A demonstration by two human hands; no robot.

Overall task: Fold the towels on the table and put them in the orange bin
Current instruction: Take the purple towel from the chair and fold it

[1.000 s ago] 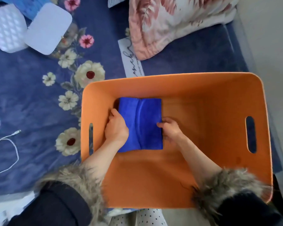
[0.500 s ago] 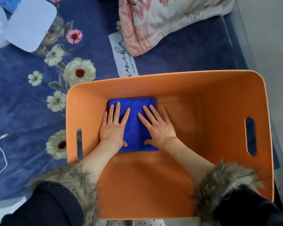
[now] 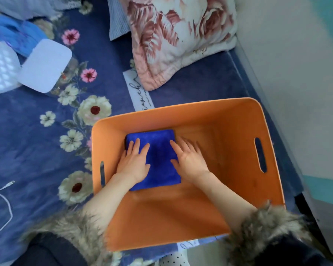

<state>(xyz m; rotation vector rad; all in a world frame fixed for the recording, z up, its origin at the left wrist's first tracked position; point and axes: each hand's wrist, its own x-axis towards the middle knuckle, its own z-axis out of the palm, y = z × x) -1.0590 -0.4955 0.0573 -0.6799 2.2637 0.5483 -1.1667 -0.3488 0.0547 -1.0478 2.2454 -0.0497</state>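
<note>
The bin [image 3: 236, 120] sits on a blue flowered bed cover [image 3: 27, 150], its right wall close to the cover's edge by the wall, its far rim just short of a pink pillow [image 3: 177, 39]. Inside, the folded blue towel [image 3: 158, 160] lies flat on the floor at the far left, its far edge against the far wall; the bin floor to its right and near side is bare orange. The left hand [image 3: 134, 164] rests flat on the towel's left part, grip spread, fingers straight. The right hand [image 3: 188, 160] lies flat over the towel's right edge, fingers spread, partly on the bin floor. A white cable [image 3: 7, 200] lies well left of the bin.
</note>
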